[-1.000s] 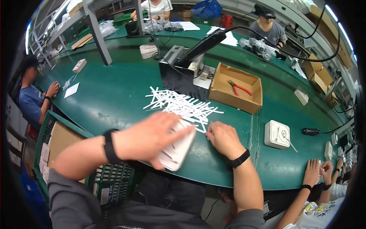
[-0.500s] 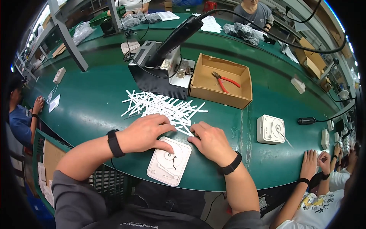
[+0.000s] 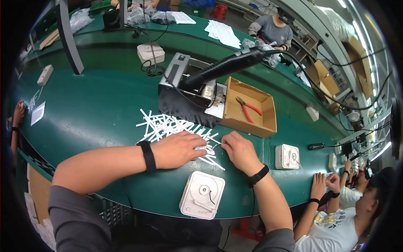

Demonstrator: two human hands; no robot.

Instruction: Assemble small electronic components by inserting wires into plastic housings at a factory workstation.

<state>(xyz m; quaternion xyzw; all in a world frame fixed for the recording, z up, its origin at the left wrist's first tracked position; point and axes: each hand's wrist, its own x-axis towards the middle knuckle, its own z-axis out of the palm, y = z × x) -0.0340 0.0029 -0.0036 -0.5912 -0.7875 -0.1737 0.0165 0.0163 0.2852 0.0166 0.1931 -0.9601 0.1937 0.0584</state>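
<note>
Strips (image 3: 166, 127) lie in a loose heap on the green bench (image 3: 96, 122), right in front of the machine (image 3: 189, 103). They look white, flat, thin, straight-edged, more or less alike in width, crossing each other every which way; a few stick out at the rim of the heap, and a few slant down between the two hands.

Left hand (image 3: 178, 150) is on the near side of the heap, back of the hand up, fingers together and bent over the strips; from here I can't tell if it grips any. Right hand (image 3: 240, 152) is at the heap's right edge, thumb and fingertips drawn narrow, close to some strip ends; can't tell if one is pinched.

Player (image 3: 203, 195) lies flat near the bench edge, below the hands, touched by neither. It's a white square block, corners rounded, with a big round disc on top, dark hub in the middle, short dark curved line beside it, white arm across the near right part, row of small round buttons along the near side. Sits slightly turned.

Behind, right of the machine: brown open box (image 3: 247, 127), red-handled pliers (image 3: 250, 110) inside. Second player (image 3: 287, 157) stands further right, also white
</note>
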